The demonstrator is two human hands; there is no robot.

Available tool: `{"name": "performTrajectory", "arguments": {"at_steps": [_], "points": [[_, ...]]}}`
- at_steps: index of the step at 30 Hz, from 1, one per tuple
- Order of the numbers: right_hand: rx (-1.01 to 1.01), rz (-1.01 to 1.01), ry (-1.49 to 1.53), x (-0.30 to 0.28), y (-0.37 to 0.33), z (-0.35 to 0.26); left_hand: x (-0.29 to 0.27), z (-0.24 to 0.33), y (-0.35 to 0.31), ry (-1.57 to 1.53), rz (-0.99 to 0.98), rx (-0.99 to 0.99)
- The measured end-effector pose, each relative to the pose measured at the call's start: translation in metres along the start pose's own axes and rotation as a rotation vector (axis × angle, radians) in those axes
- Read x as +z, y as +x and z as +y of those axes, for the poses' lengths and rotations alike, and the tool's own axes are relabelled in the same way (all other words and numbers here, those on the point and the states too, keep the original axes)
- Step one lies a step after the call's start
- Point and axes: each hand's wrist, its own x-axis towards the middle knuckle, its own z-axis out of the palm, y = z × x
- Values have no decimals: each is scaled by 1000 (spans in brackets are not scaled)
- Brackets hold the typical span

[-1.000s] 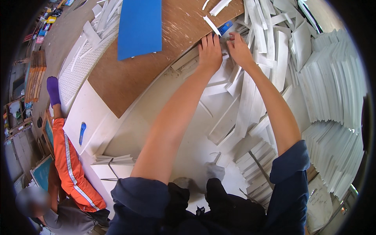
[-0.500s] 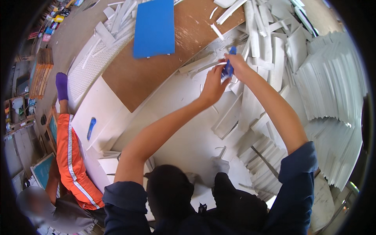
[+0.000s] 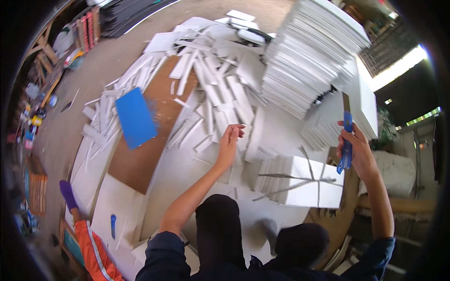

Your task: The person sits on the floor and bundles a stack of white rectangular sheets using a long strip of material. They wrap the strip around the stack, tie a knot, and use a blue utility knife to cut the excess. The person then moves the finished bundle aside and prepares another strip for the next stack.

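Note:
My right hand (image 3: 358, 149) is raised at the right, its fingers wrapped round a blue utility knife (image 3: 347, 140). The knife stands upright, with what looks like its blade pointing away from me. Just left of and below it sits a bundle of white slabs (image 3: 323, 194), tied crosswise with grey cord. My left hand (image 3: 228, 144) hovers over white offcut strips (image 3: 228, 117), with loosely bent fingers and nothing visible in them. A blue rectangular sheet (image 3: 136, 117) lies on a brown board (image 3: 125, 161) to the left.
A tall stack of white sheets (image 3: 304, 56) rises at the far right. Heaped scraps (image 3: 197, 40) spread across the far side. At the lower left, a second blue cutter (image 3: 113, 226) lies on a white surface, beside another person's orange trouser leg (image 3: 96, 248).
My hands have moved apart: the right swung right with the utility knife, and the left came back nearer me. The view has turned right, bringing the tied bundle into sight.

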Motion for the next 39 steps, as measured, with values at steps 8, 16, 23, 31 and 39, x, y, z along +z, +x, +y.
{"name": "performTrajectory", "arguments": {"at_steps": [8, 16, 23, 31, 39], "points": [[-78, 66, 252, -86, -41, 101, 65, -32, -20, 144, -34, 179], [-200, -6, 184, -87, -62, 185, 138, 31, -84, 724, -342, 747], [-205, -24, 256, -75, -97, 229, 155, 34, -92, 1417, -625, 1051], [-272, 9, -98, -55, -124, 245, 172, 40, -123, 1343, -466, 668], [-496, 241, -805, -63, -154, 224, 177, 68, -124, 1090, -340, 336]]}}
